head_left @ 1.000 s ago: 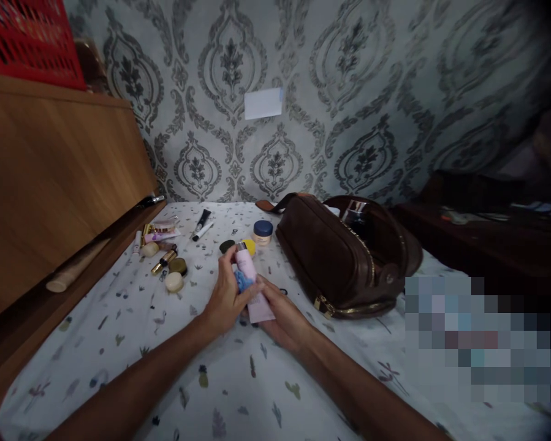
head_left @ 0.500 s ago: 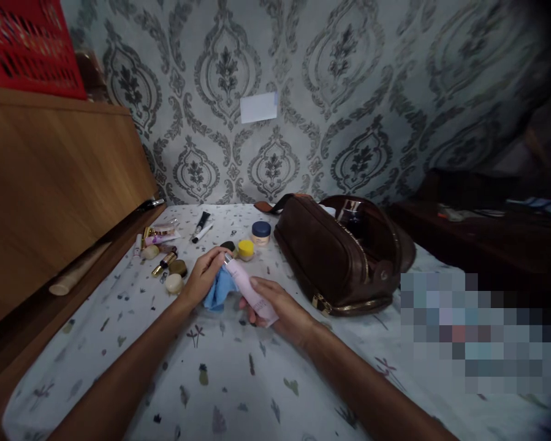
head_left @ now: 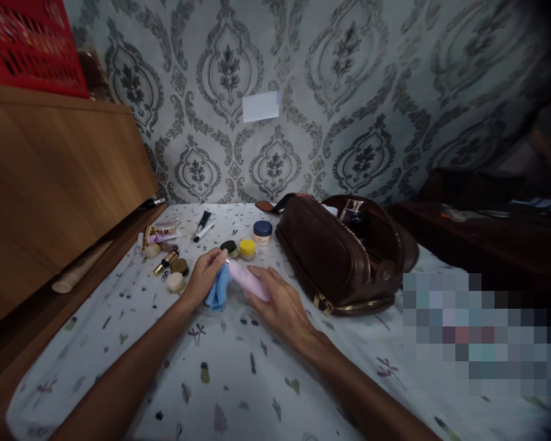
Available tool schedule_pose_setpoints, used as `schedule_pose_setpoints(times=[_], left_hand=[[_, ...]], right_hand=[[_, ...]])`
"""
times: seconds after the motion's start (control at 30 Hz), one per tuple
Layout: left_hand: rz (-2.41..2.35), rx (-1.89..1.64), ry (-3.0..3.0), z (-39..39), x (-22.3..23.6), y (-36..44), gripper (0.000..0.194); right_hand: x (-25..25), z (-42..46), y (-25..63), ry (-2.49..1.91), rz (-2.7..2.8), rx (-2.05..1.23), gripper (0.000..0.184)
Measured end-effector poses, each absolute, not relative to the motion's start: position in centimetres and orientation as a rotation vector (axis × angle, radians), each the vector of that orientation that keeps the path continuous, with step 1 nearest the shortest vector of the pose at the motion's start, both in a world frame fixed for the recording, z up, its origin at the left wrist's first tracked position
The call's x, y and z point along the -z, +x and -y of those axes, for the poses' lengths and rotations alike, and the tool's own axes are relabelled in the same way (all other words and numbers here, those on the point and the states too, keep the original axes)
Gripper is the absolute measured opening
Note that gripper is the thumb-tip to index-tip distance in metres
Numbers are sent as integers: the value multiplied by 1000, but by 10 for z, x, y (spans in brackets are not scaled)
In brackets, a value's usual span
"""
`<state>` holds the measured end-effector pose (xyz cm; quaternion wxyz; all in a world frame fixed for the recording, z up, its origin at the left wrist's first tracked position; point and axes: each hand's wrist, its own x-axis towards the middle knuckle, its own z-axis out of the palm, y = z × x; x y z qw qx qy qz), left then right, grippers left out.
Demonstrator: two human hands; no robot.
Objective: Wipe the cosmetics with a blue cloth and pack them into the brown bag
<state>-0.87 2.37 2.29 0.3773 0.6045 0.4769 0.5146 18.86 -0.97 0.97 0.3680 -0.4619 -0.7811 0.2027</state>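
Observation:
My right hand (head_left: 277, 300) grips a pale pink tube (head_left: 247, 280) and holds it nearly level over the patterned sheet (head_left: 238, 380). The fingers of my left hand (head_left: 205, 274) are closed on a blue cloth (head_left: 219, 290), pressed against the tube's capped end. Behind my hands stand small jars: a dark one (head_left: 230, 247), a yellow one (head_left: 247, 248) and a blue-lidded one (head_left: 262, 231). An open brown toiletry bag (head_left: 344, 257) lies to the right of my hands.
Several small cosmetics (head_left: 167, 257), tubes and pens lie at the left near a wooden board (head_left: 49, 184). A red crate (head_left: 22, 43) sits on top of it. A dark low table (head_left: 486, 233) stands at the right. Patterned wallpaper is behind.
The pink tube has tipped from upright to nearly level in my right hand. My left hand with the blue cloth has slid to the tube's capped end.

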Motion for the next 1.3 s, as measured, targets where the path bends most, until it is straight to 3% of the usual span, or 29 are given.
schedule_pose_setpoints(times=[0.2, 0.57, 0.8, 0.97, 1.13, 1.3], left_hand=[[-1222, -1312, 1588, -22, -25, -7, 45], [-1272, -1289, 1465, -24, -27, -9, 60], [-1191, -1336, 1562, -22, -26, -11, 34], [-1160, -1262, 1593, -24, -24, -12, 31], [-1163, -1261, 1531, -25, -24, -14, 30], [-1071, -1267, 1508, -23, -28, -16, 34]], right_hand=[[-6, 8, 188, -1258, 1987, -404, 56], [-9, 4, 193, -1309, 1882, -420, 35], [-7, 3, 191, -1272, 1907, -387, 33], [-5, 4, 190, -1243, 1905, -384, 32], [-8, 4, 191, -1235, 1848, -505, 35], [-18, 5, 191, -1260, 1774, -799, 23]])
